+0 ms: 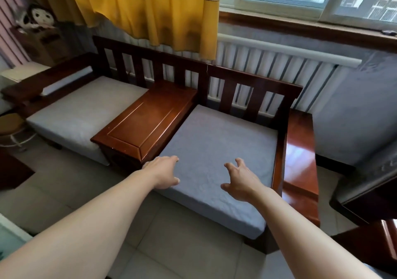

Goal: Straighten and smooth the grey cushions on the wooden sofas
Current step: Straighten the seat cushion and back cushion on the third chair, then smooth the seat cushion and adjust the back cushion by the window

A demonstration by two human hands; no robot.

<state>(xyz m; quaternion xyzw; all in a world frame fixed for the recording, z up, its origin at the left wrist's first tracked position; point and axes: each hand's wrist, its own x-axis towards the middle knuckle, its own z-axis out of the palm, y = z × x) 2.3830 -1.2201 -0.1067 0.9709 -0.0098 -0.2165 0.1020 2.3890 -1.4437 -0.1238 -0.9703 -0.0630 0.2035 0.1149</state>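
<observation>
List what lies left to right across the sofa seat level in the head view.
Left wooden armrest → left grey cushion → wooden centre console → right grey cushion → right wooden armrest.

Both bare forearms reach forward from the bottom corners of the view, converging toward the middle. The left hand (165,172) lies palm down with its back to the camera, fingers straight and close together pointing away and slightly right, the thumb stretched along the near side. The right hand (240,180) is also palm down (whether it touches anything beneath cannot be told), its fingers spread apart and loosely bent at the knuckles, thumb held out toward the left. Neither of the 2 hands holds anything. The wrists are nearly straight, the right 1 cocked up a little.
</observation>
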